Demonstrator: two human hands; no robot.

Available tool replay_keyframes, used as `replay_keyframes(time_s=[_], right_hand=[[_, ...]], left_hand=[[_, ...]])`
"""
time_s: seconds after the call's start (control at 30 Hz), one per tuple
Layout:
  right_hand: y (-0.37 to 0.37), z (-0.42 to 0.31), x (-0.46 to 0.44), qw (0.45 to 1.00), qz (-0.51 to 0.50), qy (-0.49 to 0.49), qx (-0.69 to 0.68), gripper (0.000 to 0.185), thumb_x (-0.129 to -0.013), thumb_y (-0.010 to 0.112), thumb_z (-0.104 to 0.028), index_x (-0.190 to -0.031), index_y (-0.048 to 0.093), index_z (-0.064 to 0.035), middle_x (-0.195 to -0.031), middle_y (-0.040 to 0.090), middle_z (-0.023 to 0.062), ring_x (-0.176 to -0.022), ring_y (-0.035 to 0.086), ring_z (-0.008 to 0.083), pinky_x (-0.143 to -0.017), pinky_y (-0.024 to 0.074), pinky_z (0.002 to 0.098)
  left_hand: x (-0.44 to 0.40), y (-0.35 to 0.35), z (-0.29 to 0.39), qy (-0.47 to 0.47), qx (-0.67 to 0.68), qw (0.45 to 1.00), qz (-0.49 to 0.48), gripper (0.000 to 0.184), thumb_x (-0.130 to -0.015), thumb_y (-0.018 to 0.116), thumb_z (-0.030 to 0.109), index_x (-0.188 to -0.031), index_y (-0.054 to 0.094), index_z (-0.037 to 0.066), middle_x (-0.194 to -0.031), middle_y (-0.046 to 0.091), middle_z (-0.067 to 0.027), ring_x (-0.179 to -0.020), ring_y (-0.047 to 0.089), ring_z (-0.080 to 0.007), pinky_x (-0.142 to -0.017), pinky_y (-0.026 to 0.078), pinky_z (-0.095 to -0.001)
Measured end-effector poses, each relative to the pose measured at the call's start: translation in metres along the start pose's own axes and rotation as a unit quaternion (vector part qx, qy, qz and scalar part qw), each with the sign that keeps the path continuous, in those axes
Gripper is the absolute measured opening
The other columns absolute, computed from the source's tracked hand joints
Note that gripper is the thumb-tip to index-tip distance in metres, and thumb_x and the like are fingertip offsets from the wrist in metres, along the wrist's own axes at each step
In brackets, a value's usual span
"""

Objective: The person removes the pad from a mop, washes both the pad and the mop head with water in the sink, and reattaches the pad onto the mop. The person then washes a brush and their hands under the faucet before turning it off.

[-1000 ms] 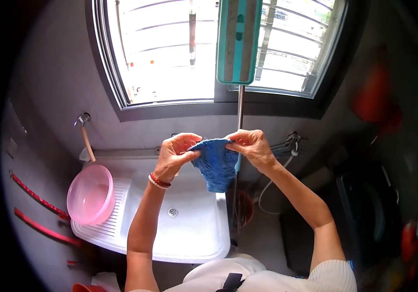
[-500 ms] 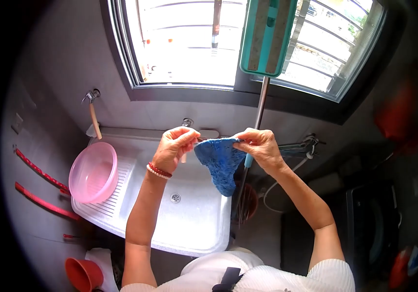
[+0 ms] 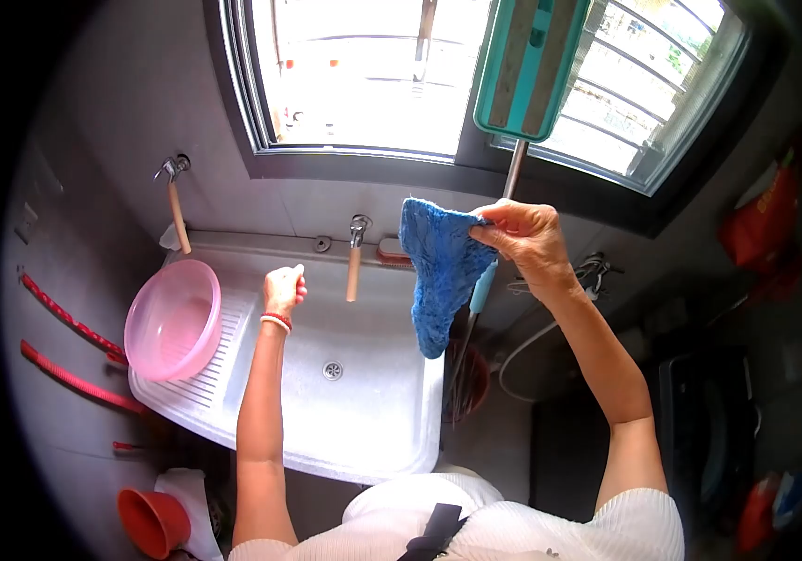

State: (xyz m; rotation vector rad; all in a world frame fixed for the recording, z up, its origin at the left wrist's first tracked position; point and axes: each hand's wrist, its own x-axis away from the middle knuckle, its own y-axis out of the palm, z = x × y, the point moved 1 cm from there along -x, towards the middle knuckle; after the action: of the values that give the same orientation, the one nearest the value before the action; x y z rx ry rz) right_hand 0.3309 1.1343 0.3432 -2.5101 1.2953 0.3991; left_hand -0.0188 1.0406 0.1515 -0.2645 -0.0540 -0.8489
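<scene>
Pinched by one edge in my right hand (image 3: 534, 241), a crumpled blue cloth (image 3: 443, 271) hangs down in front of the wall, above the right rim of the white sink (image 3: 364, 411). My left hand (image 3: 284, 290) is closed like a fist over the sink, wearing red and pale beaded bracelets. Whatever is in its fingers, if anything, is hidden. Between the hands, a tap (image 3: 357, 229) with a tan hose end points down into the basin. The drain (image 3: 332, 371) shows at the basin's bottom.
A pink basin (image 3: 144, 327) rests on the ribbed drainboard at left. A flat mop with a teal head (image 3: 532, 75) leans against the window, its pole right of the sink. An orange bucket (image 3: 153, 524) stands at lower left. Another tap (image 3: 173, 168) is on the wall.
My left hand has come away from the cloth, moving left and down, and has closed. My right hand has risen to the right, and the cloth now hangs from it alone.
</scene>
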Motion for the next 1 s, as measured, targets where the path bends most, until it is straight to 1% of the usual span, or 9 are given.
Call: replay_keyframes(time_s=[0.13, 0.17, 0.23, 0.3, 0.33, 0.5, 0.63, 0.9, 1.0], right_hand=[[-0.01, -0.01, -0.003, 1.0, -0.015, -0.027, 0.001, 0.012, -0.076, 0.068, -0.006, -0.087, 0.068, -0.0035, -0.078, 0.065, 0.0051, -0.072, 0.062, 0.012, -0.067, 0.0528, 0.0238], [-0.012, -0.01, -0.004, 1.0, -0.022, -0.022, -0.005, 0.012, -0.077, 0.068, -0.006, -0.089, 0.068, -0.0034, -0.078, 0.065, 0.0064, -0.071, 0.062, 0.013, -0.066, 0.0531, 0.0242], [-0.016, -0.011, -0.008, 0.999, -0.021, -0.039, -0.011, 0.013, -0.077, 0.068, -0.005, -0.09, 0.068, -0.0034, -0.077, 0.065, 0.0074, -0.071, 0.062, 0.014, -0.066, 0.0535, 0.0254], [-0.024, -0.013, -0.015, 0.998, -0.028, -0.048, -0.02, 0.014, -0.077, 0.067, -0.004, -0.091, 0.068, -0.0033, -0.078, 0.065, 0.0079, -0.07, 0.063, 0.0139, -0.065, 0.0539, 0.0258], [-0.029, -0.018, -0.019, 0.998, -0.025, -0.064, -0.012, 0.014, -0.077, 0.067, -0.004, -0.091, 0.068, -0.0032, -0.078, 0.065, 0.0081, -0.07, 0.063, 0.0139, -0.065, 0.0539, 0.0257], [-0.058, -0.065, -0.051, 0.989, -0.003, -0.133, 0.07, 0.012, -0.079, 0.065, -0.005, -0.091, 0.068, -0.0033, -0.078, 0.065, 0.0095, -0.071, 0.064, 0.0165, -0.064, 0.0547, 0.0281], [-0.081, -0.13, -0.074, 0.969, 0.102, -0.116, 0.191, 0.017, -0.075, 0.069, -0.005, -0.091, 0.067, -0.0017, -0.078, 0.066, 0.0083, -0.068, 0.061, 0.0121, -0.061, 0.0499, 0.022], [-0.141, -0.191, -0.155, 0.92, 0.194, -0.244, 0.237, 0.028, -0.076, 0.069, -0.015, -0.099, 0.063, 0.0012, -0.075, 0.064, 0.0086, -0.051, 0.05, 0.0085, -0.044, 0.0382, 0.0183], [-0.15, -0.203, -0.186, 0.925, 0.197, -0.251, 0.207, 0.028, -0.076, 0.069, -0.014, -0.098, 0.063, 0.0012, -0.076, 0.064, 0.0092, -0.054, 0.053, 0.0097, -0.046, 0.0406, 0.019]], left_hand=[[0.026, -0.001, -0.01, 0.052, -0.441, 0.896, 0.003, 0.025, -0.067, 0.071, 0.023, -0.082, 0.06, 0.007, -0.101, 0.055, -0.01, -0.09, 0.053, -0.0263, -0.073, 0.046, -0.0391], [0.042, 0.007, 0.0, 0.099, -0.572, 0.814, 0.011, 0.041, -0.064, 0.074, 0.026, -0.099, 0.061, 0.008, -0.123, 0.048, -0.0124, -0.112, 0.046, -0.0317, -0.086, 0.043, -0.0421], [0.058, 0.026, 0.029, 0.078, -0.533, 0.843, 0.002, 0.084, -0.061, 0.077, 0.031, -0.132, 0.036, 0.011, -0.141, 0.021, -0.0149, -0.131, 0.017, -0.0362, -0.1, 0.031, -0.0431], [0.045, 0.04, 0.046, 0.275, -0.259, 0.921, -0.098, 0.098, -0.066, 0.075, 0.037, -0.141, 0.017, 0.012, -0.138, 0.027, -0.0194, -0.13, 0.022, -0.035, -0.103, 0.027, -0.0428], [0.044, 0.054, 0.075, 0.224, -0.148, 0.943, -0.197, 0.094, -0.069, 0.073, 0.039, -0.14, 0.019, 0.01, -0.137, 0.029, -0.02, -0.128, 0.026, -0.0336, -0.103, 0.028, -0.0424], [0.091, 0.113, 0.243, 0.215, 0.137, 0.854, -0.455, 0.088, -0.07, 0.07, 0.049, -0.134, 0.031, 0.003, -0.123, 0.048, -0.0187, -0.118, 0.043, -0.0275, -0.096, 0.038, -0.0431], [0.065, 0.151, 0.314, 0.253, 0.281, 0.826, -0.419, 0.042, -0.075, 0.072, 0.027, -0.107, 0.059, 0.003, -0.097, 0.064, -0.0121, -0.088, 0.063, -0.0248, -0.077, 0.052, -0.0375], [0.069, 0.166, 0.455, 0.472, 0.135, 0.857, -0.157, 0.036, -0.077, 0.068, 0.029, -0.099, 0.063, 0.001, -0.09, 0.065, -0.0129, -0.084, 0.063, -0.0248, -0.074, 0.052, -0.0336], [0.051, 0.172, 0.492, 0.524, 0.079, 0.845, -0.075, 0.025, -0.078, 0.068, 0.024, -0.09, 0.063, 0.003, -0.076, 0.062, -0.0043, -0.069, 0.059, -0.0114, -0.063, 0.049, -0.0248]])
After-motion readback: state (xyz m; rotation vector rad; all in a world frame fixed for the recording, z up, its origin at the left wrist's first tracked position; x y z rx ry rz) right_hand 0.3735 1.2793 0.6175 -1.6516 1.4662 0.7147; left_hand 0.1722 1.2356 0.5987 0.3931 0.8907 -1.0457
